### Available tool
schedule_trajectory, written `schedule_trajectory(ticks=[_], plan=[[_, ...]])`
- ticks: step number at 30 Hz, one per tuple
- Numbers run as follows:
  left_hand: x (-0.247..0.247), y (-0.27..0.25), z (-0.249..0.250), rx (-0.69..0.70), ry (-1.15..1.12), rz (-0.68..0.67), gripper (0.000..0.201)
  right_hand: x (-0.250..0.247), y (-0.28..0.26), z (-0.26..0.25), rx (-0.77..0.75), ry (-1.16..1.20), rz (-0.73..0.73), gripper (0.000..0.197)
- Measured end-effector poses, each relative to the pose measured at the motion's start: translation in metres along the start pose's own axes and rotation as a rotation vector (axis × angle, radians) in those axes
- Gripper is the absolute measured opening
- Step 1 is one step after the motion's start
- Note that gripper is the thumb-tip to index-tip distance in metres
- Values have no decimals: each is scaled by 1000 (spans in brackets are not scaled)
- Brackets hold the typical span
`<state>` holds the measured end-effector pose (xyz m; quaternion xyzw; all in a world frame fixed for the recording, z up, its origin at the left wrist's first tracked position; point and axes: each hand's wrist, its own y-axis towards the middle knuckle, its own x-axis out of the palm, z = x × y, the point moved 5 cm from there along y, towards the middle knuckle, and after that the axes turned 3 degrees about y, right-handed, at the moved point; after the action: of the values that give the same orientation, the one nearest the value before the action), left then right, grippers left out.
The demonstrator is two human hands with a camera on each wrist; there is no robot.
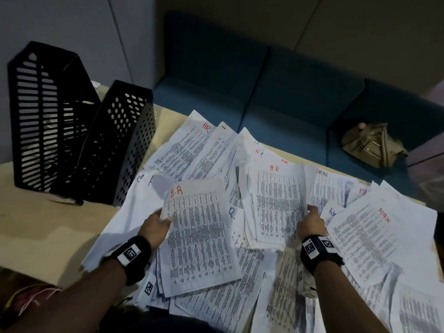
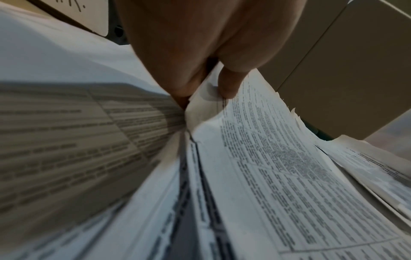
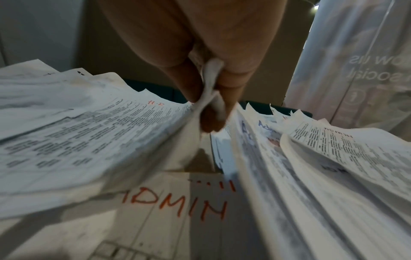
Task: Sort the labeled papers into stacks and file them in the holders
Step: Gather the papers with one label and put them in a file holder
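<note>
Left hand is pinching the left edge of one sheet headed "H.R", thumb on top, lifting it above the pile. Right hand is gripping the right edge of a second H.R sheet, raised likewise. Loose papers are lying overlapped across the table, too many to count. Two black holders are standing at far left, touching. Only the right wrist view is showing a sheet marked ADMIN beneath the lifted page. One tan bag is sitting on the blue sofa.
</note>
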<state>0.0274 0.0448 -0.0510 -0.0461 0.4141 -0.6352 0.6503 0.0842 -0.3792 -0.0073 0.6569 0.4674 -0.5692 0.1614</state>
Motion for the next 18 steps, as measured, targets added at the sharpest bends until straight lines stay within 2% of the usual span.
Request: schedule_trajectory(ticks=[4, 6, 10, 14, 18], plan=[[-1, -6, 0, -2, -29, 0, 34, 6, -8, 2, -147, -114, 126, 27], [0, -8, -2, -9, -30, -9, 34, 11, -11, 0, -133, -39, 77, 25], [-1, -12, -3, 1, -8, -20, 35, 21, -8, 3, -2, 27, -71, 26], [-2, -17, 2, 26, 39, -8, 34, 29, -1, 0, -16, 16, -89, 29], [-3, -15, 1, 19, 63, 9, 33, 25, -4, -13, -57, 51, -84, 21]])
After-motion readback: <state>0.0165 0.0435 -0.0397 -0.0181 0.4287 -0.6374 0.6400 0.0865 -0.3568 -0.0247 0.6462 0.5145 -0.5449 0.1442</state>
